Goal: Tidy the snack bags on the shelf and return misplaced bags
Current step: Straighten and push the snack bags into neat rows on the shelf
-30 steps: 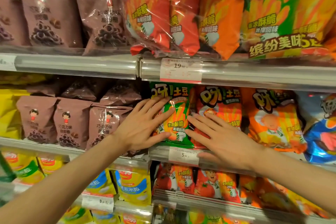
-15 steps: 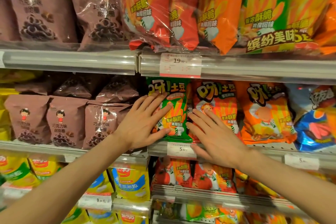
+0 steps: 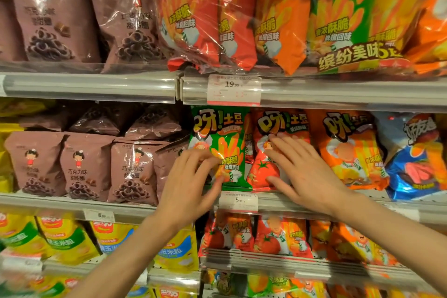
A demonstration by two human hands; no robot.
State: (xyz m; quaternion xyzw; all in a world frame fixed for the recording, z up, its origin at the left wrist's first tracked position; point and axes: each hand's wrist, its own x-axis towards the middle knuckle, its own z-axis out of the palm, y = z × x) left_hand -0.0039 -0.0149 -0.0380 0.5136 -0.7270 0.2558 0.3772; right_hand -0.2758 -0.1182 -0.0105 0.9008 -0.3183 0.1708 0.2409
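A green potato-stick bag (image 3: pixel 221 138) stands upright on the middle shelf (image 3: pixel 287 203), with a red tomato-flavour bag (image 3: pixel 273 128) right of it and an orange bag (image 3: pixel 348 147) further right. My left hand (image 3: pixel 191 184) is in front of the green bag's lower left, fingers curled and blurred; whether it grips the bag is unclear. My right hand (image 3: pixel 307 172) lies flat with spread fingers on the red bag's front.
Brown chocolate-ring bags (image 3: pixel 84 167) fill the middle shelf's left half and the upper shelf above. A large multipack (image 3: pixel 290 14) sits on the top right. A blue bag (image 3: pixel 416 159) stands at the far right. Yellow corn bags (image 3: pixel 72 242) and more red-orange bags (image 3: pixel 273 237) fill the shelf below.
My left hand slid down and left off the green bag's front and its fingers curled. My right hand moved right onto the red bag. The view came closer.
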